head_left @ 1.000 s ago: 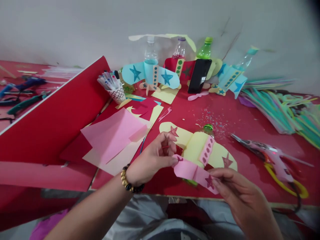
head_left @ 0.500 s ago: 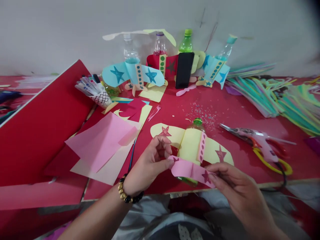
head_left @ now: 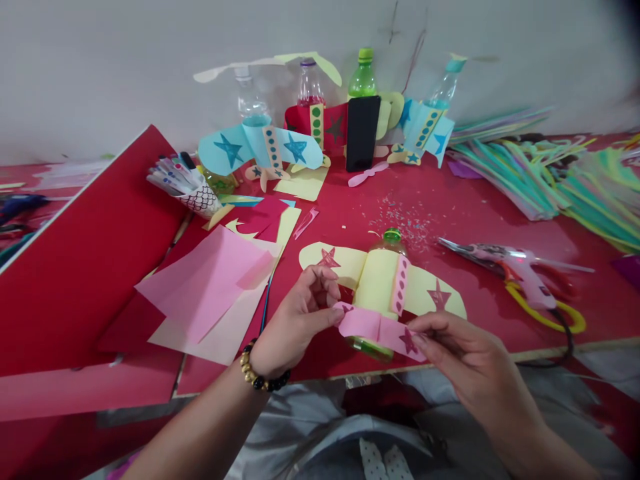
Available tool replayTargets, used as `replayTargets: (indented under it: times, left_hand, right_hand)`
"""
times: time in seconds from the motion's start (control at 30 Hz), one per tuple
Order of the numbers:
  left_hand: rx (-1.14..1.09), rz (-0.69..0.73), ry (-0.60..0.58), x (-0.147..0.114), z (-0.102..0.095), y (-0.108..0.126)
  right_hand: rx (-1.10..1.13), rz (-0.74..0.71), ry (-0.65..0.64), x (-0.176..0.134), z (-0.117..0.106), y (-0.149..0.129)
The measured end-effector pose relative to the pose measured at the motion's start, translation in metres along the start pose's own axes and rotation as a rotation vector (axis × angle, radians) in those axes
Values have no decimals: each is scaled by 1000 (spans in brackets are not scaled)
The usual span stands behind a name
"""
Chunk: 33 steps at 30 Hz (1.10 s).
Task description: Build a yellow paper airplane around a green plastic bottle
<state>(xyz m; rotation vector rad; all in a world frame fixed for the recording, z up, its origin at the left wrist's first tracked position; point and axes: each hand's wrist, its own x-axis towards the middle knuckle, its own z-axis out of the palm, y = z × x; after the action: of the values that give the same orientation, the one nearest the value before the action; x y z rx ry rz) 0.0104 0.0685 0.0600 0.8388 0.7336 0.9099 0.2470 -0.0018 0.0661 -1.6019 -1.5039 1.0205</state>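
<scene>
A pink paper strip [head_left: 367, 325] with a dark red star near each end is stretched between my hands. My left hand [head_left: 311, 310] pinches its left end, and my right hand [head_left: 463, 350] pinches the right end. Behind and beneath it lies a plastic bottle [head_left: 393, 237] with a green cap, wrapped in pale yellow paper wings [head_left: 437, 290] that carry red stars. A narrow pink dotted strip [head_left: 401, 287] runs along the wrapped body. The strip crosses the bottle's green base end near the table edge; whether it touches the bottle I cannot tell.
Decorated bottle planes [head_left: 257, 143] and a black phone [head_left: 363, 133] stand along the wall. On the right lie a pink glue gun [head_left: 520, 267], yellow-handled scissors [head_left: 545, 319] and pipe cleaners [head_left: 515, 177]. Pink paper sheets [head_left: 205, 280] and a pen cup [head_left: 200, 198] are at the left.
The view has shifted slightly. Both hands still pinch the strip's ends, and it now sits a little higher in view over the bottle's base.
</scene>
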Motion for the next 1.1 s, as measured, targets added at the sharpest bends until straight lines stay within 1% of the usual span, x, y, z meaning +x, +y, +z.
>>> replayTargets:
  times: [0.2, 0.43, 0.57, 1.1]
  left_hand:
    - [-26, -11, 23, 1, 1, 0]
    - [-47, 1, 10, 1, -1, -4]
    - [-58, 9, 7, 1, -3, -5]
    - [-44, -9, 49, -1, -2, -4]
  right_hand:
    - [-42, -8, -17, -1, 0, -3]
    - [-114, -44, -23, 0, -2, -8]
    - [-143, -40, -36, -1, -3, -9]
    - [-141, -120, -57, 3, 0, -12]
